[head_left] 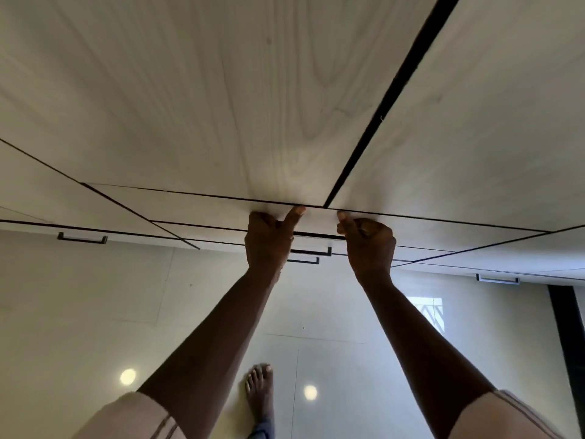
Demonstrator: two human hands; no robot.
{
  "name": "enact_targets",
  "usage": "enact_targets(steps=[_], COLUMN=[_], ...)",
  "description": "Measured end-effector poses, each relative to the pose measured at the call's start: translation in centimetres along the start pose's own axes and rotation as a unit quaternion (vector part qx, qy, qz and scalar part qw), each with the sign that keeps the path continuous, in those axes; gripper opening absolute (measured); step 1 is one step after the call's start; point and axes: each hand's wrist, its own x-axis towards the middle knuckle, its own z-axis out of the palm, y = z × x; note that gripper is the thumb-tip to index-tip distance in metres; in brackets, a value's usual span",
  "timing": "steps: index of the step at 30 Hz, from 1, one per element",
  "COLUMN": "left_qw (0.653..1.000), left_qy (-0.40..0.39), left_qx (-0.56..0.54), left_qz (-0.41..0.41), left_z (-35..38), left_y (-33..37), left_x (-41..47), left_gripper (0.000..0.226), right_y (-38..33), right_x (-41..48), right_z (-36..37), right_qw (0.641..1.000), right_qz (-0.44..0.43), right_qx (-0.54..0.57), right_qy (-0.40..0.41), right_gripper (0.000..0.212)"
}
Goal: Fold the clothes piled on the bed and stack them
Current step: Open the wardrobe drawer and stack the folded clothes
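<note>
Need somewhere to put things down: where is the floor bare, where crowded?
The pale tiled floor is bare left of the left forearm, below the black-handled drawers, and right of the right forearm. Crowded: the lower edges of the pale wood-grain doors, where the left hand and right hand touch.

The floor (95, 312) is of large, pale, glossy tiles with thin joints, and it mirrors two round light spots (128, 376) and a bright window shape (430, 315). One bare foot (259, 391) stands flat on the tiles at the lower middle, its toes pointing toward the wardrobe (221, 106). This pale wood-grain wardrobe, with black handles (82, 238) on its low drawers, rises from the far edge of the floor.
</note>
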Motion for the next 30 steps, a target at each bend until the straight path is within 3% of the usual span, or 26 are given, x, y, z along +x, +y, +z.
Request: enact_targets(steps=[2,4,7,9,12,14,16,22,30], left_qw=[0.998,0.987,0.95,0.907,0.839,0.8,0.781,0.774,0.825], left_qy=[0.012,0.019,-0.024,-0.102,-0.163,-0.17,-0.15,-0.037,-0.016], left_qx=[0.007,0.098,0.261,0.358,0.464,0.534,0.565,0.572,0.508], left_qz=[0.058,0.129,0.169,0.199,0.232,0.216,0.219,0.269,0.246], left_z=[0.2,0.0,0.5,1.5,4.9,6.7,7.7,8.5,5.8], left_y=[-1.8,-4.7,-11.5,-14.4,-17.3,-17.7,-18.6,-21.1,-27.4], left_x=[-1.1,-2.6,-2.4,-0.6,3.4,5.6,6.9,6.9,2.2], left_gripper=[0.059,0.043,0.025,0.037,0.07,0.07,0.058,0.048,0.049], right_y=[0.6,1.8,4.6,5.6,7.6,8.1,8.7,9.5,9.9], right_x=[-0.1,-0.5,-0.2,0.1,1.2,1.5,2.1,3.3,3.2], right_z=[0.6,1.3,2.6,2.8,3.7,4.1,4.6,4.6,3.9], right_qw=[0.999,0.986,0.923,0.884,0.865,0.864,0.859,0.846,0.854], right_qz=[-0.026,-0.127,-0.308,-0.377,-0.419,-0.431,-0.452,-0.488,-0.493], right_qx=[-0.04,-0.102,-0.225,-0.261,-0.24,-0.215,-0.193,-0.173,-0.144], right_qy=[0.015,0.047,0.059,0.09,0.134,0.145,0.142,0.13,0.079], right_gripper=[0.045,0.038,0.019,0.015,0.018,0.024,0.028,0.031,0.025])
